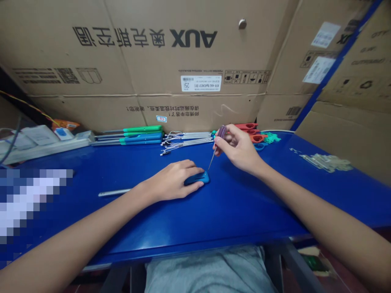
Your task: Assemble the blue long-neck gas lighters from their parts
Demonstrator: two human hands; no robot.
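Note:
My left hand (175, 179) is closed over a blue plastic handle (202, 177) with a dark slot, holding it down on the blue table. Fingers and palm cover much of the handle. A flat metal strip (113, 193) sticks out to the left from beneath my left forearm; whether it joins the handle is hidden. My right hand (240, 148) grips a screwdriver (222, 131) by its purple handle. Its thin shaft slants down and to the left, the tip close to the right end of the blue handle; I cannot tell if they touch.
Along the back lie green and blue handled tools (142, 135), metal strips with wires (191, 139), and red and orange scissor-like handles (253, 132). Small clear pieces (326, 162) lie at right. A power strip (45, 144) stands at left. Cardboard (146, 81) walls the back.

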